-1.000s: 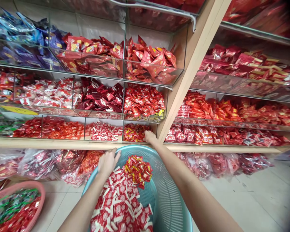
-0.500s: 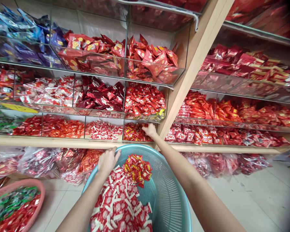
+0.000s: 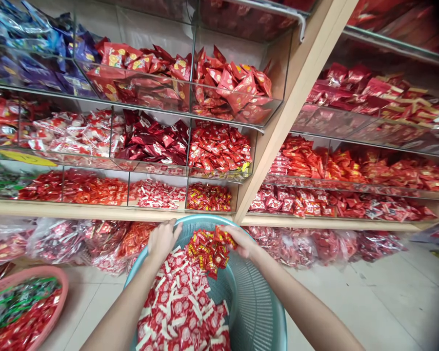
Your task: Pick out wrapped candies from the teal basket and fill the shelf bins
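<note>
The left hand is gripping the blue basket; the right hand is holding red-and-yellow sweets inside it.

Reckoned from the large basket as dial centre. Within, larger candy pile from six to nine o'clock; smaller candy pile at twelve, touching the larger candy pile's far edge. On the rim at eleven, left hand; inside the rim at one, right hand, with candies at its fingertips. Behind the rim at twelve, lowest shelf, further rows above; at one, upright post between shelf sections. Beneath, bagged packets at ten and two. At nine, small basket, filled, on the floor.
</note>
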Demonstrator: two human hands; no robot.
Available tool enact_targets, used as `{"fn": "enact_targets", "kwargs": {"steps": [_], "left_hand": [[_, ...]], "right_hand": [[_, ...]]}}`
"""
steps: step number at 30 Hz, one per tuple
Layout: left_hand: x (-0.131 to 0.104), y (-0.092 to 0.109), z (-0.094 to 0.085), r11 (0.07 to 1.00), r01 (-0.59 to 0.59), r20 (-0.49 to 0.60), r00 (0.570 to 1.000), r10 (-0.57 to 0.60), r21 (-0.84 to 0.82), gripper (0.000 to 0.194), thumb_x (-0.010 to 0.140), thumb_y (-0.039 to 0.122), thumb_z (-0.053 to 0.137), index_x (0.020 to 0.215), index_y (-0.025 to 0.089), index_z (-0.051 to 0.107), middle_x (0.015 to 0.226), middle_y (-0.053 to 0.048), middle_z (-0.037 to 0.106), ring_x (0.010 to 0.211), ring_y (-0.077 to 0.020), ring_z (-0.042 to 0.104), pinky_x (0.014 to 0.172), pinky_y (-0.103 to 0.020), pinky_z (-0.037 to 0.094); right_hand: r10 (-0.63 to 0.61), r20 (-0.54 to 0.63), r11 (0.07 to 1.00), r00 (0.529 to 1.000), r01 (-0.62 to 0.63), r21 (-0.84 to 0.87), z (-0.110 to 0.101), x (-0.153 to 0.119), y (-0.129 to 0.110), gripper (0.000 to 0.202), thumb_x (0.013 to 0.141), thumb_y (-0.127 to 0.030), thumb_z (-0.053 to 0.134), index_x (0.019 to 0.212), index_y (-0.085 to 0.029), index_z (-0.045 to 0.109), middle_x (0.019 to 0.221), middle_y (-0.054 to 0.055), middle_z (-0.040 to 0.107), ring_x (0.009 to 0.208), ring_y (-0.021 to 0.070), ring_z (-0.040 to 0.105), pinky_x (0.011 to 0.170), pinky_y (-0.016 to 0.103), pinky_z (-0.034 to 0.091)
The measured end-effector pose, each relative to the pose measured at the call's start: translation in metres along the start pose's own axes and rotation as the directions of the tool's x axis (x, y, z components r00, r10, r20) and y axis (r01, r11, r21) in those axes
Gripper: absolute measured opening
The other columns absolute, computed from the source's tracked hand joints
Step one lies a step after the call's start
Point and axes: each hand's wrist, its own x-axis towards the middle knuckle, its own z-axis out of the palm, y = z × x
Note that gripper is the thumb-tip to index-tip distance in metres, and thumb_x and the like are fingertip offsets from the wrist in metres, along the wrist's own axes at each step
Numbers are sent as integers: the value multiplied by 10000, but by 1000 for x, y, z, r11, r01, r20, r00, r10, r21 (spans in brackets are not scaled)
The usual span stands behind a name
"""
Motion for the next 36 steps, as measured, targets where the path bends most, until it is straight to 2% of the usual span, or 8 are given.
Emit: {"fn": "enact_targets", "kwargs": {"steps": [5, 16, 21, 23, 24, 27, 30, 36], "left_hand": [[0, 2, -1, 1000, -1, 11, 1000, 1, -2, 480, 874, 487, 230, 1110, 241, 567, 995, -93, 667, 815, -222, 636, 686, -298, 443], [0, 2, -3, 1000, 3, 4, 1000, -3, 8, 509, 871, 511, 211, 1129, 251, 563, 998, -92, 669, 820, -238, 637, 675, -315, 452], [0, 3, -4, 1000, 4, 19, 1000, -4, 1, 511, 873, 504, 213, 1142, 243, 559, 1010, -103, 663, 828, -233, 635, 680, -308, 453], [-1, 3, -4, 1000, 8, 20, 1000, -8, -2, 506, 873, 499, 219, 1138, 238, 561, 1009, -102, 662, 834, -227, 634, 686, -297, 452], [-1, 3, -4, 1000, 11, 21, 1000, -11, -1, 505, 873, 499, 220, 1136, 237, 562, 1003, -101, 664, 834, -225, 634, 687, -294, 452], [-1, 3, -4, 1000, 13, 16, 1000, -13, 6, 508, 872, 505, 210, 1130, 246, 563, 977, -94, 671, 823, -231, 637, 677, -298, 452], [0, 3, -3, 1000, 3, 1, 1000, -3, 15, 510, 871, 515, 198, 1114, 260, 567, 964, -82, 675, 808, -238, 639, 661, -301, 451], [0, 2, -2, 1000, -4, 3, 1000, 4, 16, 531, 870, 524, 187, 1119, 242, 562, 933, -94, 678, 807, -232, 639, 658, -294, 447]], "right_hand": [[-110, -83, 957, 990, 83, -277, -4, 2, 31, 165, 673, -318, 615, 645, -169, 551, 470, -69, 492, 355, 43, 392, 306, 138, 281], [-319, -114, 734, 941, 169, -658, 6, 21, 37, 90, 715, -271, 569, 734, -183, 570, 455, -51, 519, 319, 106, 497, 325, 185, 308], [-452, -126, 628, 883, 215, -748, 2, 16, 36, 149, 725, -318, 574, 793, -186, 576, 603, 5, 600, 523, 152, 597, 462, 219, 419], [-481, -153, 676, 863, 254, -692, 3, 11, 31, 171, 711, -341, 596, 775, -185, 569, 654, 12, 605, 610, 165, 615, 512, 230, 454], [-455, -173, 747, 874, 268, -609, 5, 7, 29, 186, 708, -355, 602, 766, -184, 561, 659, 8, 598, 619, 166, 617, 515, 234, 468], [-222, -167, 973, 961, 207, -107, 15, -4, 21, 160, 719, -324, 607, 721, -176, 544, 683, -1, 595, 635, 139, 629, 550, 226, 523], [-21, -75, 945, 997, 45, 323, 22, -16, 18, 63, 722, -198, 603, 692, -165, 559, 799, 14, 633, 764, 115, 649, 689, 185, 547], [164, 33, 866, 986, -160, 473, 21, -30, 28, 63, 724, -88, 560, 689, -141, 560, 832, 40, 654, 843, 120, 650, 694, 156, 547]]}}
